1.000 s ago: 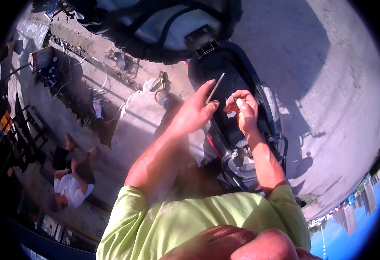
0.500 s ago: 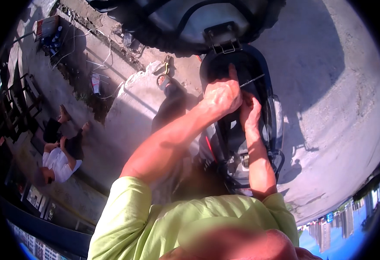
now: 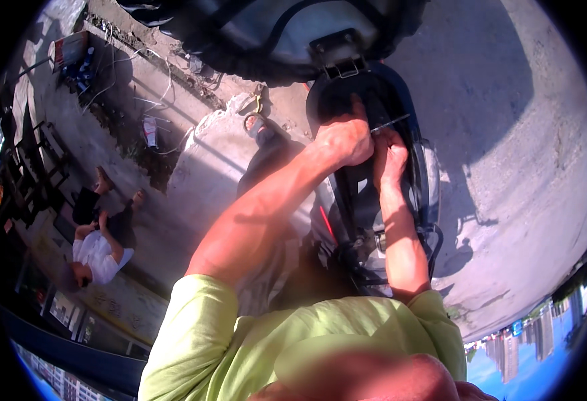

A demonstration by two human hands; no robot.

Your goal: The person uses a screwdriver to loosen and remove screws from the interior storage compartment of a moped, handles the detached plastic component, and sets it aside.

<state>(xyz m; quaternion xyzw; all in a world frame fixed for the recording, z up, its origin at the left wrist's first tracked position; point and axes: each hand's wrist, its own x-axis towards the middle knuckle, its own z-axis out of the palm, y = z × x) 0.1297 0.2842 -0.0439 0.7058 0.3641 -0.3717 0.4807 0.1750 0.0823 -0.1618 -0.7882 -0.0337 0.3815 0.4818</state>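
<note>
My left hand (image 3: 345,139) is closed on a thin metal tool (image 3: 392,122) that points out to the right, its index finger stretched forward over the dark open compartment (image 3: 333,93) of a two-wheeled vehicle. My right hand (image 3: 390,154) is just below and right of it, inside the compartment, with fingers curled; what they hold is hidden. A metal hinge and latch (image 3: 341,67) join the compartment's top end to a raised black seat with straps (image 3: 287,27).
At lower left a seated person (image 3: 99,254) in a white shirt is bent over a dark object. Cables and debris (image 3: 150,130) lie on broken concrete at left, beside dark metal frames (image 3: 39,154). A sandalled foot (image 3: 257,127) is left of the vehicle; shadowed pavement (image 3: 494,187) lies at right.
Since a second ago, my left hand has come right, above my right hand, and the tool has swung from upright to pointing right. My right hand has sunk into the compartment.
</note>
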